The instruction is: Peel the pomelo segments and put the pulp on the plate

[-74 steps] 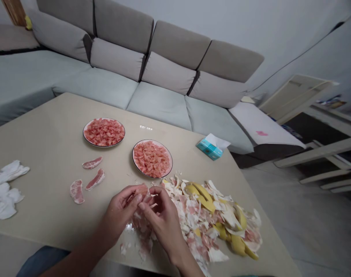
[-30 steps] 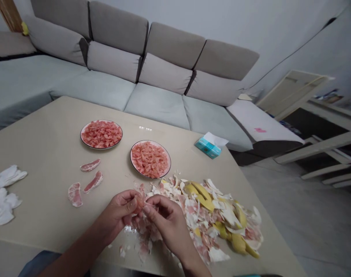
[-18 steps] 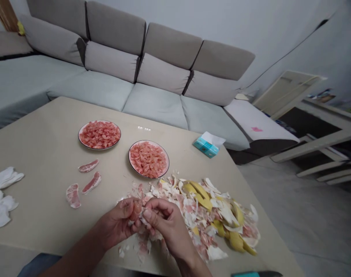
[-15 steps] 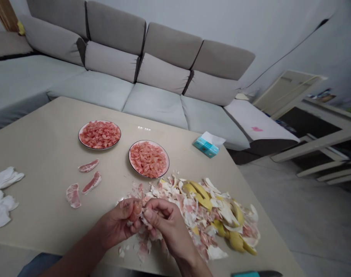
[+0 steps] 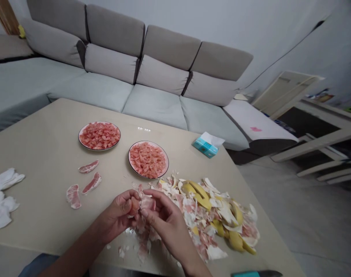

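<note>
My left hand [image 5: 120, 215] pinches a piece of pink pomelo flesh [image 5: 134, 206] between thumb and fingers. Close against it, my right hand [image 5: 169, 223] grips a pale pinkish bit of pomelo membrane [image 5: 148, 202] by thumb and fingertips. Both hands hover over the front of the table, beside a heap of pomelo peel [image 5: 198, 194] and membrane scraps. Left of them lie three pomelo segments with skin on, one of them a curved segment [image 5: 92, 182]. Beyond stand a near plate [image 5: 129, 163] and a far plate [image 5: 79, 143], both piled with pink pulp.
A blue tissue box [image 5: 206, 147] sits near the table's right edge. Crumpled white tissues [image 5: 4, 198] lie at the left. At the front edge is a knife [image 5: 258, 274] with a teal handle. A grey sofa [image 5: 155, 105] runs behind the table [image 5: 48, 154].
My right fingers have lifted and spread a little, and the pale membrane now shows between them. The flesh in my left hand has shifted slightly left. The plates and peel have stayed put.
</note>
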Action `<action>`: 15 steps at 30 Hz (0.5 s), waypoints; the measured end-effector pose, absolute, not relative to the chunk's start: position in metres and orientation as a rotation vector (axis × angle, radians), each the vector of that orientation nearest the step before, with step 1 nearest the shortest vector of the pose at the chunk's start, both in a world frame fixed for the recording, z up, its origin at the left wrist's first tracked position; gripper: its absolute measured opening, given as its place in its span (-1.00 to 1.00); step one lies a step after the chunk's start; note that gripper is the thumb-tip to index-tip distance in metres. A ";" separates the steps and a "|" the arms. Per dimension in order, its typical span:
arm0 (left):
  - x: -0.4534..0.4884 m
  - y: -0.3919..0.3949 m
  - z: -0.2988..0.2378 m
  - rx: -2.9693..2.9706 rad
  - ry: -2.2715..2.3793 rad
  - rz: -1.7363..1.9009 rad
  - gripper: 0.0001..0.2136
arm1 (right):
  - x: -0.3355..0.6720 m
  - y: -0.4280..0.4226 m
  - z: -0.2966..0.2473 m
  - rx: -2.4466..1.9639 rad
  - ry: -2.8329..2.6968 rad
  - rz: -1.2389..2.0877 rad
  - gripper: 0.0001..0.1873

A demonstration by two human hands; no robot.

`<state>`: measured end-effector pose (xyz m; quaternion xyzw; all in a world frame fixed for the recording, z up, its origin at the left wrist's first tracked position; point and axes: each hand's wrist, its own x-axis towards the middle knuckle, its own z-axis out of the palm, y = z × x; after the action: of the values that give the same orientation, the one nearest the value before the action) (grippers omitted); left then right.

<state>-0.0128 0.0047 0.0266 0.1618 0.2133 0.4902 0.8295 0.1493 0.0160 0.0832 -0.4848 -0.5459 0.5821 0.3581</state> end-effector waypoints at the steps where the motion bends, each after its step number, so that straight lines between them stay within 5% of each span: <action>1: -0.014 0.005 0.026 0.390 0.481 1.071 -0.70 | 0.150 0.016 0.084 -1.260 -1.460 1.467 -0.65; 6: -0.020 0.009 0.021 0.628 0.589 1.164 -0.68 | 0.151 0.017 0.091 -1.192 -1.637 1.345 -0.87; 15: -0.021 0.009 0.035 0.766 0.633 1.145 -0.66 | 0.156 0.013 0.097 -1.066 -1.941 1.066 -0.83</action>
<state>-0.0210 0.0093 0.0346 0.3474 0.2870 0.5191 0.7263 0.1564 0.0134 0.0968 -0.4087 -0.7440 0.4087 0.3352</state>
